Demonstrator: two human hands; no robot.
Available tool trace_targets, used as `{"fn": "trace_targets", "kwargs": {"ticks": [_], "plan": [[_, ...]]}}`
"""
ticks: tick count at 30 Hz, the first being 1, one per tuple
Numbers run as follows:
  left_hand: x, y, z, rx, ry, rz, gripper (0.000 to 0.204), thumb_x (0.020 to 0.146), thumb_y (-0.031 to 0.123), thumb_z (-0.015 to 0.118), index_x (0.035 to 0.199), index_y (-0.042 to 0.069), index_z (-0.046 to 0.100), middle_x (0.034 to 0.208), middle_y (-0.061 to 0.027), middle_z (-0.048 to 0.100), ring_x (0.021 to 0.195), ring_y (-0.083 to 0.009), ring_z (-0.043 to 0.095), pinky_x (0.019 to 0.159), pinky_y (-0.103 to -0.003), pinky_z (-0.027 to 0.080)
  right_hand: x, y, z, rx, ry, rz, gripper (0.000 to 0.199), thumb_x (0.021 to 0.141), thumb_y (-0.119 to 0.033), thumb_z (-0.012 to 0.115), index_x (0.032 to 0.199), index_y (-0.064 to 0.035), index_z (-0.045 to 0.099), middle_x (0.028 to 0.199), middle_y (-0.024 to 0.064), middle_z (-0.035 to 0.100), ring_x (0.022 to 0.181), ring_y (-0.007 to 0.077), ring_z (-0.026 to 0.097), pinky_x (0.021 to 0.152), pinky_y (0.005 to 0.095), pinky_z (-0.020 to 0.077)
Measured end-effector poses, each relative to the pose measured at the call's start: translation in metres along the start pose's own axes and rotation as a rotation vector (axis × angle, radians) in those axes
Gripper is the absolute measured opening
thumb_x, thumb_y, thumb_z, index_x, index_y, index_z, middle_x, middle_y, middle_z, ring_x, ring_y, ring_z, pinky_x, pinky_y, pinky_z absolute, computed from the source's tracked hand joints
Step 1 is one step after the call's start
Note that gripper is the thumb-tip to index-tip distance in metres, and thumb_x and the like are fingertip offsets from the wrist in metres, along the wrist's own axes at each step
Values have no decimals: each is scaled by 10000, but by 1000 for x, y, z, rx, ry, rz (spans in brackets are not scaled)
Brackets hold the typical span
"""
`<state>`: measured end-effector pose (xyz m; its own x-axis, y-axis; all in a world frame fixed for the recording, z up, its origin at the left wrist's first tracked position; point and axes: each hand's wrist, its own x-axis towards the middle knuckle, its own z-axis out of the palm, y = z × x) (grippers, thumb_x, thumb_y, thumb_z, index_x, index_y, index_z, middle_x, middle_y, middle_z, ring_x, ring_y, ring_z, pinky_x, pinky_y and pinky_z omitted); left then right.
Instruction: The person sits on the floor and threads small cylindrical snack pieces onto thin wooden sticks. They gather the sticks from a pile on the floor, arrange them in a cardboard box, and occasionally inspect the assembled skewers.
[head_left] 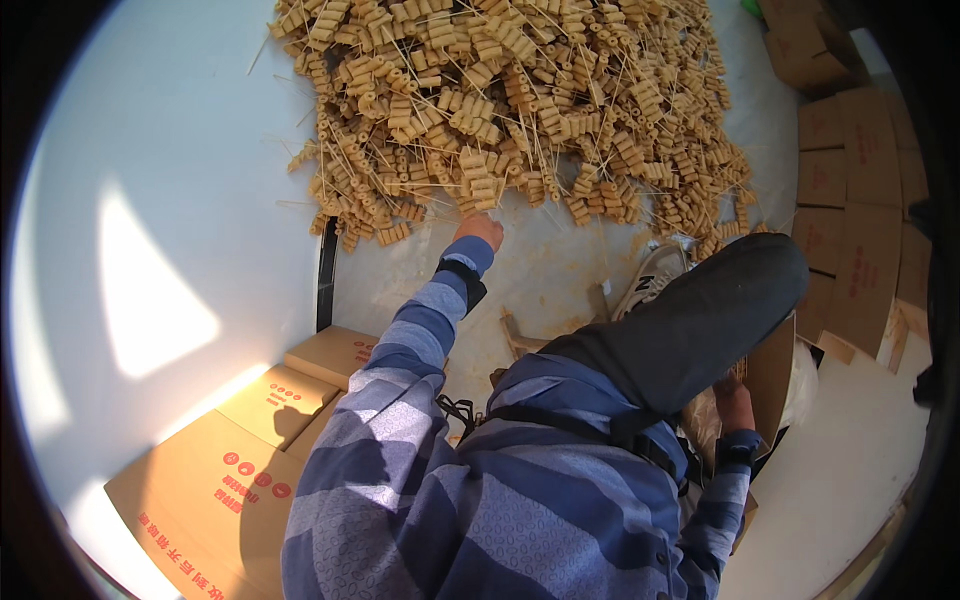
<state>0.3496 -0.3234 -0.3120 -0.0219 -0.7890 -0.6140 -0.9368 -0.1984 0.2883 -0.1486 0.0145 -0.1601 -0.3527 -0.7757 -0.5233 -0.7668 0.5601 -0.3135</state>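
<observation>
A large heap of tan spiral-shaped food pieces on thin wooden sticks [640, 110] lies in front of me. At its near edge, my left hand [482, 231] is closed, with a spiral skewer [482, 178] standing out from its fingers toward the heap. My right hand [735, 402] reaches down beside my raised thigh into an open cardboard box [772, 385] with a clear plastic liner [703, 420]. Its fingers are mostly hidden there by the leg and the box, and a little tan material shows by them.
Closed cardboard boxes [250, 425] stand at the lower left along a white wall [150, 230]. More cartons [850, 220] are stacked at the right. My shoe [655, 278] and a wooden stool leg [518, 335] are close to the heap's near edge.
</observation>
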Motion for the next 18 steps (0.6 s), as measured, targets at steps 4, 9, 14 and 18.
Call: {"fn": "trace_targets", "kwargs": {"ticks": [4,9,14,18], "plan": [[-30,22,13,-878,-286,-190,284,957,268,597,993,0,686,760,-89,647,711,-222,651,665,-353,533,-7,-13,-8,2,17,-37,354,962,-302,609,1177,-23,639,1030,272,684,986,473,636,819,505,529],[-74,37,7,-1445,-362,-68,236,1017,238,576,1054,17,652,772,6,546,702,-125,564,674,-285,493,-22,-62,-53,5,130,13,312,990,-252,583,1206,-34,639,1053,268,683,990,423,664,820,465,535],[-113,73,-27,-1499,-418,147,255,1031,253,574,1089,13,639,809,3,561,728,-120,563,690,-292,482,-31,-137,-112,175,454,28,271,1011,-202,584,1205,-25,653,1041,208,707,953,340,700,835,376,539],[-143,122,-64,-1395,-527,349,253,1032,259,580,1086,18,638,822,-4,573,751,-119,561,697,-292,475,-39,-199,-134,655,396,-163,237,1004,-171,613,1177,-20,674,1053,134,714,978,297,691,870,342,526]]}}
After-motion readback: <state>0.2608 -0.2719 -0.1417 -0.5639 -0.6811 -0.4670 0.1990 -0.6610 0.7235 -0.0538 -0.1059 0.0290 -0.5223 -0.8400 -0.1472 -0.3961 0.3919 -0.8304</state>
